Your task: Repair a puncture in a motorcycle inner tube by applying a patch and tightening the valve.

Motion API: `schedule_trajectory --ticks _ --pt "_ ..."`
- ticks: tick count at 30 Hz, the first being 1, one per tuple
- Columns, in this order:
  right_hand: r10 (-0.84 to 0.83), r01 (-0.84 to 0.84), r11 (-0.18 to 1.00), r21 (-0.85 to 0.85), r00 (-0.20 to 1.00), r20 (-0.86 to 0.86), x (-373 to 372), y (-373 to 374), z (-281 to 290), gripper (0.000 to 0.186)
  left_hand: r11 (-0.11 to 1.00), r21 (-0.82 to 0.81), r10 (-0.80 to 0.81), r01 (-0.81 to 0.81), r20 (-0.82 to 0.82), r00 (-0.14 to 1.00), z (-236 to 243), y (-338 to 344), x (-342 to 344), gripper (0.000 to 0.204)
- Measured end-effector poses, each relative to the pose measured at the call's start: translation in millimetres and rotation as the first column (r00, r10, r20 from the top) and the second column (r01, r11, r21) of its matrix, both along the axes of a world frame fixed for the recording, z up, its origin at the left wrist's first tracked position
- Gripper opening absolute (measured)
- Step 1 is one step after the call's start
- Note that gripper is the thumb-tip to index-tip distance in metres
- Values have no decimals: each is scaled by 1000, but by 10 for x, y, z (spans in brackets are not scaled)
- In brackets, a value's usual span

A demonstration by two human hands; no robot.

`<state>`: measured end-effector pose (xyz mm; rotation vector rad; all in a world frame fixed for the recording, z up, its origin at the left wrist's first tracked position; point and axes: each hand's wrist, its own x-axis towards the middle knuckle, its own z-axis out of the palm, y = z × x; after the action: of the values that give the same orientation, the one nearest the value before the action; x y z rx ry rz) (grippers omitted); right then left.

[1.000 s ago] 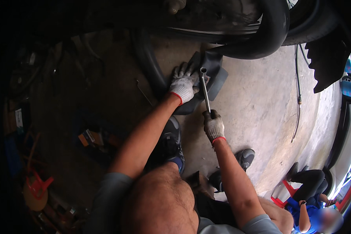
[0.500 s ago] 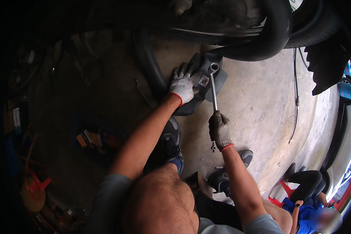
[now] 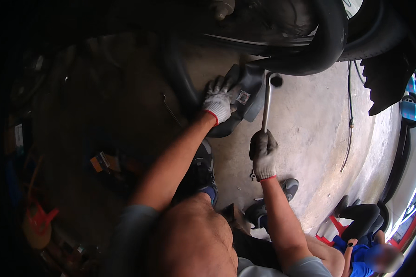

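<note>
My left hand (image 3: 219, 98), in a white knit glove with dark fingers and a red cuff, lies with spread fingers on a dark, curved part (image 3: 250, 79) that bears a small square label. My right hand (image 3: 264, 150), gloved alike, grips the lower end of a long metal wrench (image 3: 266, 104). The wrench points away from me, its far end just right of the dark part. Next to that end a small round black piece (image 3: 276, 81) shows; whether it is held in the wrench or stands apart, I cannot tell.
A thick black tube (image 3: 312, 62) curves overhead beside a tire (image 3: 379, 32). A thin hose (image 3: 350, 122) lies on the concrete floor to the right. Another person (image 3: 367, 254) in blue sits at lower right near a red stool (image 3: 328, 231) and a light-coloured car (image 3: 409, 184).
The wrench's far end has moved right, off the dark part. The round black piece now shows beside it. My left hand has stayed in place on the part.
</note>
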<state>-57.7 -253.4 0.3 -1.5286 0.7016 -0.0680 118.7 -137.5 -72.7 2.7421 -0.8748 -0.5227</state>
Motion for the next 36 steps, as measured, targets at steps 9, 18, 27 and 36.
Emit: schedule_trajectory --ticks 9,18,27,36 --pt "82 -77 992 103 996 -46 180 -26 29 41 1000 3 12 -12 -11 1000 37 68 93 77" --pt "77 -63 993 103 988 -136 160 23 69 42 1000 19 14 -12 -84 996 -37 133 -89 79" --pt "141 -88 984 153 914 -381 36 -93 -194 42 999 9 -50 50 2 999 -30 20 -22 78" --pt "138 -25 974 224 852 -505 16 -151 -447 41 998 59 -18 20 -39 999 -129 -14 16 77"
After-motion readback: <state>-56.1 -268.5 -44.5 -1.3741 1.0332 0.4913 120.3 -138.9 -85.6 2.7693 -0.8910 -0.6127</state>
